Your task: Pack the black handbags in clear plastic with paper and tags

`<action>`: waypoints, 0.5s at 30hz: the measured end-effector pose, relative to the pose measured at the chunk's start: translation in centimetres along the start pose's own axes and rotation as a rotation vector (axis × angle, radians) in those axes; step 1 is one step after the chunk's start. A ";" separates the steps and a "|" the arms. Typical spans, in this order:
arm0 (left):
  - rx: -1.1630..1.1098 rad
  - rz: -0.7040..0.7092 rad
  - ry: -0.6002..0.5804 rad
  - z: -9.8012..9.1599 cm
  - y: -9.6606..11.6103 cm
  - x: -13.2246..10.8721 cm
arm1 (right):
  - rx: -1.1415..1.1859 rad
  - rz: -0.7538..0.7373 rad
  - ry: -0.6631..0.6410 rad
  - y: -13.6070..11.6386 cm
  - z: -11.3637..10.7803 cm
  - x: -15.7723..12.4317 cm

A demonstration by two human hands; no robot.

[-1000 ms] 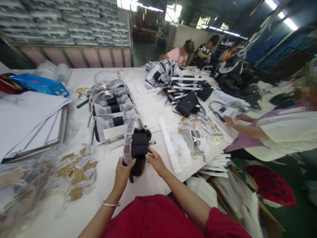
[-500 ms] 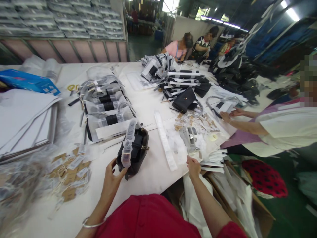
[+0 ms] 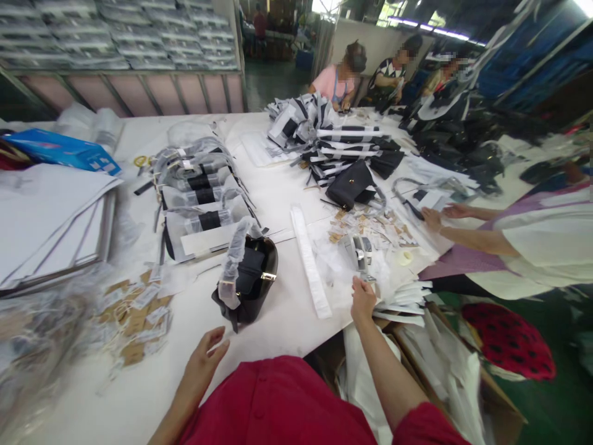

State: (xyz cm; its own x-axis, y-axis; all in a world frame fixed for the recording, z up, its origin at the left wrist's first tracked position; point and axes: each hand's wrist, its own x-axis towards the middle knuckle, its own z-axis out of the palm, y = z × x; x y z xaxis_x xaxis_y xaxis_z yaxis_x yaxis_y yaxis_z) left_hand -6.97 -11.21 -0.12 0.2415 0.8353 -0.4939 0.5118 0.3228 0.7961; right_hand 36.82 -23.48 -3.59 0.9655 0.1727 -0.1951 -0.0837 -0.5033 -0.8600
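Note:
A small black handbag (image 3: 252, 278) with a plastic-wrapped handle lies on the white table (image 3: 282, 191) in front of me. My left hand (image 3: 204, 364) rests open on the table just below the bag, not touching it. My right hand (image 3: 362, 300) reaches to the table's right edge and touches a stack of white paper sheets (image 3: 401, 303) beside a clear plastic bag (image 3: 333, 266). I cannot see anything gripped in its fingers.
Wrapped bags (image 3: 199, 191) lie in a row behind the handbag; brown tags (image 3: 134, 309) are scattered left. White boards (image 3: 50, 222) and a blue box (image 3: 65, 151) sit far left. A co-worker's hands (image 3: 438, 216) work at right. More people sit at the far end.
My left hand let go of the handbag and dropped back to the table; the bag now lies on its own. My right hand left the bag and reached to the paper sheets at the right edge.

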 end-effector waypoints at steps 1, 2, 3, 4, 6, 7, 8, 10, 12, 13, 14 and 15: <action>0.015 -0.010 -0.096 0.2 -0.4 -0.2 | 0.083 0.011 0.017 -0.3 -0.5 -0.1; 0.024 -0.012 -0.188 0.5 -0.7 -0.4 | 0.180 0.024 0.011 -0.7 -0.9 -0.3; 0.026 -0.009 -0.264 1.0 -0.8 -0.5 | 0.277 0.037 -0.016 -1.2 -1.3 -0.4; 0.026 -0.003 -0.322 1.5 -0.8 -0.7 | 0.378 0.050 -0.056 -1.7 -1.5 -0.5; 0.031 0.015 -0.397 2.6 -0.2 -0.9 | 0.528 0.068 -0.138 -2.8 -1.4 -0.5; 0.039 0.029 -0.422 3.1 0.3 -1.0 | 0.563 0.071 -0.168 -3.4 -1.3 -0.5; 0.049 0.044 -0.442 3.5 0.9 -1.1 | 0.556 0.065 -0.186 -3.9 -1.1 -0.4; 0.077 0.076 -0.469 4.0 2.0 -1.3 | 0.469 0.041 -0.211 -4.8 -0.7 0.0; 0.109 0.100 -0.464 4.1 2.7 -1.4 | 0.321 0.007 -0.201 -5.4 -0.7 0.4; 0.123 0.107 -0.454 4.0 2.9 -1.4 | 0.257 -0.009 -0.179 -5.6 -0.9 0.5; 0.134 0.114 -0.445 3.9 2.9 -1.5 | 0.225 -0.018 -0.140 -5.8 -1.3 0.6; 0.141 0.120 -0.441 3.8 2.8 -1.5 | 0.236 -0.014 -0.095 -6.0 -1.7 0.7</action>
State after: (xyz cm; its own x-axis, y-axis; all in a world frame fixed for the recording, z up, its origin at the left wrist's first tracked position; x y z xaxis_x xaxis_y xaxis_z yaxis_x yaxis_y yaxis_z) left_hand -2.75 -13.24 1.54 0.6169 0.5849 -0.5266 0.5585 0.1460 0.8165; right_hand 38.40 -21.74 2.26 0.9405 0.2625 -0.2158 -0.1361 -0.2909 -0.9470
